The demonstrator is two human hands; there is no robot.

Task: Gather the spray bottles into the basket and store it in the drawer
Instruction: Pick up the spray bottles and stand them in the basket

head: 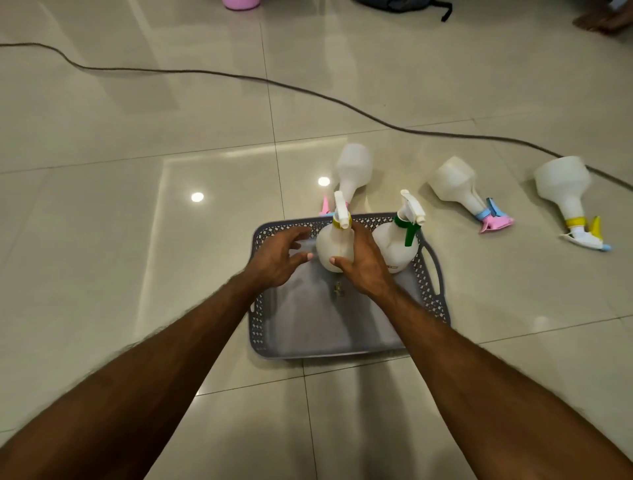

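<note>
A grey perforated basket (342, 349) lies on the tiled floor. Two white spray bottles stand upright in its far end: one with a yellow collar (334, 245) and one with a green trigger (397, 243). My right hand (364, 265) grips the yellow-collared bottle from its right side, thumb across its front. Just left of that bottle hovers my left hand (279, 258), fingers spread and relaxed, holding nothing. Three more white bottles lie on the floor beyond: a pink-nozzled one (352, 169) behind the basket, a pink-and-blue one (459, 186), and a yellow-collared one (565, 192) at the right.
A dark cable (274, 82) snakes across the floor behind the bottles. A pink object (241, 3) and a dark bag strap (442, 10) sit at the top edge. Another person's foot (603, 19) is at the top right. No drawer is in view.
</note>
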